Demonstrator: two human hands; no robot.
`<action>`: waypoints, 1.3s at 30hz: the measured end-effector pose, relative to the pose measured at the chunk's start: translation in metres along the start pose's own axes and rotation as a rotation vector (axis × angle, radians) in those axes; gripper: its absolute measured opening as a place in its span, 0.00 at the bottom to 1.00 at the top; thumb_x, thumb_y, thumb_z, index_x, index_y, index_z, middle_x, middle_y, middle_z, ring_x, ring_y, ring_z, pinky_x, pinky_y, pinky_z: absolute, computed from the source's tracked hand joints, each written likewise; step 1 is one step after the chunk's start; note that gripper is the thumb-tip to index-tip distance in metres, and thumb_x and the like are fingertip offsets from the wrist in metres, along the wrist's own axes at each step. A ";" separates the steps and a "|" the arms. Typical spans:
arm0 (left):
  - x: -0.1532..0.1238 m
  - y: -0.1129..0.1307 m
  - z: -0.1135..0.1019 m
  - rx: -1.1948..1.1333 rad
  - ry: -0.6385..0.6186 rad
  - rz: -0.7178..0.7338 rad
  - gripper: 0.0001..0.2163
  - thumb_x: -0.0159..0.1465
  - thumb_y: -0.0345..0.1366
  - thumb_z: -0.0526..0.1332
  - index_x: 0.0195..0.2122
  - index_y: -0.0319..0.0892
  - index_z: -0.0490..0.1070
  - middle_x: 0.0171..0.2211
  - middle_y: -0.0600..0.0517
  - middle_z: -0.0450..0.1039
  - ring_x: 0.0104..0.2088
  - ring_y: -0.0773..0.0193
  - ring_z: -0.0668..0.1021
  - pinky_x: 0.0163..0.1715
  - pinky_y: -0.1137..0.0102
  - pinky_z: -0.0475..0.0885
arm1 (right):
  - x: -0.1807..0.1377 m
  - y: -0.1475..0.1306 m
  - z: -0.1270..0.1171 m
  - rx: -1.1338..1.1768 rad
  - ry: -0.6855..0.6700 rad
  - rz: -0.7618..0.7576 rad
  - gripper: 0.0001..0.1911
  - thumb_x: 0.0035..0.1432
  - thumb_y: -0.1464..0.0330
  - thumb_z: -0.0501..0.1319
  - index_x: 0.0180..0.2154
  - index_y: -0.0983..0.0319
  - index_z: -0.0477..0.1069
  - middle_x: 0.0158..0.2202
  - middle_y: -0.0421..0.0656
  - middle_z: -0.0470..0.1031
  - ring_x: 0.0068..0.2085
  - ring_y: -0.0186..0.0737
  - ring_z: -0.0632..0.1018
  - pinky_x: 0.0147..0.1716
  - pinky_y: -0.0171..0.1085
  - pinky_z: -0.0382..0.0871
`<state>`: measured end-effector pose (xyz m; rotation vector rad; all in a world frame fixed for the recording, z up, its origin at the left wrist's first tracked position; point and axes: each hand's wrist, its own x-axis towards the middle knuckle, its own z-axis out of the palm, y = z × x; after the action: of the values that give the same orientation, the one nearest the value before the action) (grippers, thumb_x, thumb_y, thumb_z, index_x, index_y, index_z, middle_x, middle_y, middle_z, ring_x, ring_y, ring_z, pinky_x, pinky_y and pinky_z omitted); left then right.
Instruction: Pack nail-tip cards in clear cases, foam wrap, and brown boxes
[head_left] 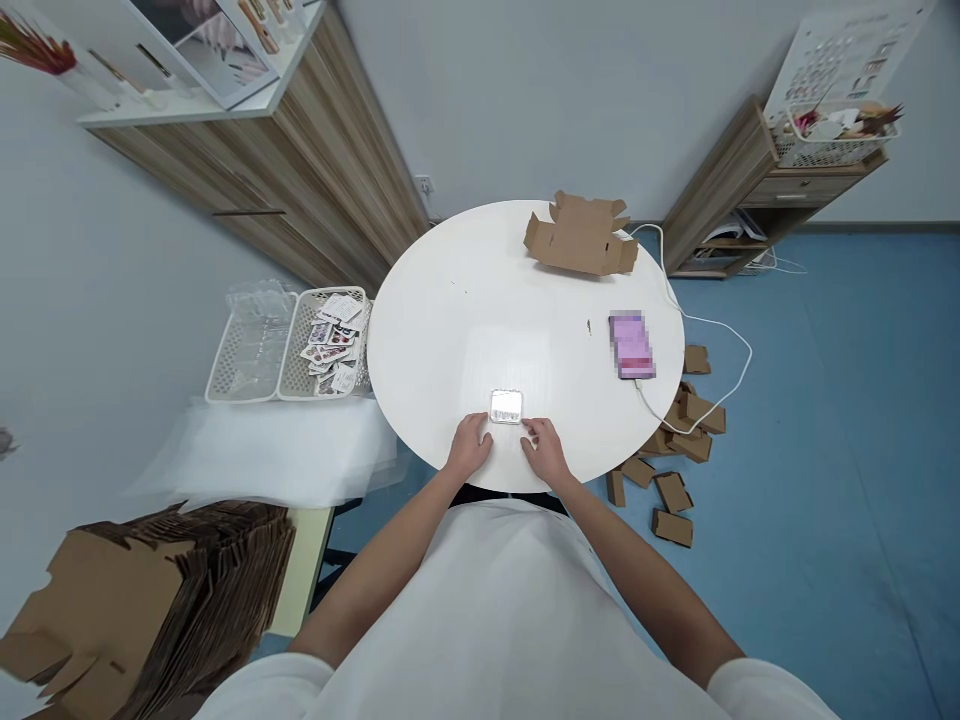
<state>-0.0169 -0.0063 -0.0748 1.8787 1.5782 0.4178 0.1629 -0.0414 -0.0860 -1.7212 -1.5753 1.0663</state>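
A small clear plastic case [506, 406] lies flat near the front edge of the white round table; what is inside it is too small to make out. At its left side my left hand [471, 445] rests on the table, fingers and thumb apart. My right hand [545, 450] is on the other side, with its fingertips by the case's right edge and the thumb spread. Neither hand is closed around the case. Whether the fingertips touch it is hard to tell.
An unfolded cardboard box [581, 235] lies at the table's back, a phone [632, 345] with a white cable [727, 325] at the right. Left stand baskets of cards [330, 340] and clear packs [255, 345], plastic sheets [277, 450] and stacked cardboard [112, 610]. Small boxes [673, 525] litter the floor.
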 end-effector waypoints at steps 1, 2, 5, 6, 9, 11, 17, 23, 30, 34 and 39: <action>-0.002 -0.003 -0.002 0.040 -0.001 0.029 0.18 0.55 0.30 0.52 0.48 0.41 0.62 0.46 0.46 0.65 0.47 0.59 0.68 0.46 0.62 0.65 | -0.004 0.001 -0.001 -0.080 -0.018 -0.036 0.17 0.53 0.70 0.52 0.46 0.59 0.63 0.43 0.45 0.64 0.42 0.40 0.69 0.39 0.41 0.66; -0.005 -0.007 -0.004 0.086 -0.011 0.064 0.17 0.55 0.30 0.52 0.46 0.41 0.63 0.44 0.47 0.65 0.46 0.58 0.68 0.45 0.62 0.65 | -0.007 0.001 -0.002 -0.172 -0.047 -0.075 0.15 0.53 0.69 0.53 0.45 0.59 0.64 0.42 0.45 0.65 0.41 0.41 0.69 0.39 0.42 0.65; -0.011 -0.017 -0.012 0.223 -0.068 0.180 0.14 0.54 0.31 0.53 0.42 0.42 0.65 0.42 0.47 0.65 0.45 0.56 0.67 0.43 0.61 0.64 | -0.014 0.002 -0.002 -0.455 -0.119 -0.176 0.11 0.51 0.66 0.58 0.39 0.58 0.67 0.42 0.45 0.66 0.42 0.44 0.67 0.39 0.43 0.61; -0.013 -0.019 -0.014 0.259 -0.089 0.214 0.14 0.54 0.32 0.54 0.42 0.42 0.65 0.42 0.46 0.65 0.45 0.56 0.67 0.43 0.61 0.64 | -0.015 0.002 -0.001 -0.531 -0.127 -0.198 0.10 0.52 0.66 0.57 0.38 0.58 0.67 0.42 0.45 0.66 0.42 0.44 0.66 0.39 0.42 0.59; -0.015 -0.021 -0.020 0.339 -0.135 0.283 0.15 0.54 0.36 0.56 0.43 0.43 0.64 0.44 0.46 0.63 0.45 0.55 0.66 0.43 0.61 0.61 | -0.012 -0.001 0.002 -0.692 -0.127 -0.227 0.06 0.56 0.68 0.53 0.36 0.59 0.67 0.41 0.46 0.67 0.41 0.43 0.66 0.39 0.40 0.56; -0.016 -0.019 -0.023 0.393 -0.150 0.310 0.16 0.53 0.40 0.58 0.43 0.44 0.63 0.44 0.47 0.63 0.44 0.55 0.66 0.45 0.60 0.59 | -0.009 -0.004 0.003 -0.759 -0.129 -0.220 0.08 0.58 0.70 0.50 0.34 0.59 0.67 0.39 0.46 0.68 0.39 0.41 0.66 0.38 0.39 0.55; -0.021 -0.019 -0.032 0.515 -0.179 0.398 0.15 0.53 0.46 0.57 0.39 0.43 0.64 0.36 0.48 0.66 0.40 0.56 0.67 0.48 0.56 0.51 | -0.016 -0.016 0.006 -0.735 -0.152 -0.121 0.10 0.59 0.69 0.48 0.34 0.60 0.67 0.35 0.44 0.68 0.37 0.38 0.67 0.36 0.36 0.56; -0.029 -0.028 -0.041 0.434 -0.235 0.447 0.08 0.60 0.33 0.49 0.30 0.43 0.67 0.33 0.47 0.67 0.37 0.59 0.69 0.45 0.60 0.56 | -0.040 -0.032 0.005 -0.566 -0.155 -0.116 0.10 0.59 0.68 0.47 0.34 0.59 0.67 0.36 0.43 0.68 0.38 0.38 0.68 0.37 0.37 0.59; -0.031 -0.039 -0.048 0.206 -0.292 0.419 0.09 0.61 0.35 0.48 0.32 0.44 0.68 0.34 0.48 0.70 0.37 0.60 0.70 0.39 0.65 0.62 | -0.066 -0.023 0.003 -0.444 -0.070 -0.120 0.16 0.51 0.61 0.56 0.41 0.60 0.64 0.46 0.46 0.66 0.46 0.44 0.67 0.44 0.43 0.59; -0.020 -0.043 -0.050 0.096 -0.295 0.309 0.11 0.61 0.37 0.47 0.36 0.45 0.68 0.33 0.51 0.72 0.35 0.61 0.73 0.35 0.69 0.64 | -0.058 -0.018 0.000 -0.299 0.018 0.037 0.13 0.59 0.65 0.45 0.35 0.60 0.66 0.38 0.44 0.70 0.39 0.39 0.71 0.38 0.38 0.64; -0.012 -0.041 -0.047 0.144 -0.231 0.117 0.09 0.59 0.36 0.49 0.32 0.45 0.67 0.30 0.53 0.73 0.33 0.62 0.74 0.36 0.67 0.62 | -0.034 -0.022 -0.001 -0.312 0.073 0.206 0.14 0.58 0.63 0.45 0.30 0.60 0.66 0.30 0.42 0.71 0.33 0.38 0.71 0.30 0.35 0.63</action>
<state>-0.0794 -0.0022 -0.0649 2.0532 1.3814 0.1331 0.1526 -0.0715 -0.0612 -2.1440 -1.6108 0.8738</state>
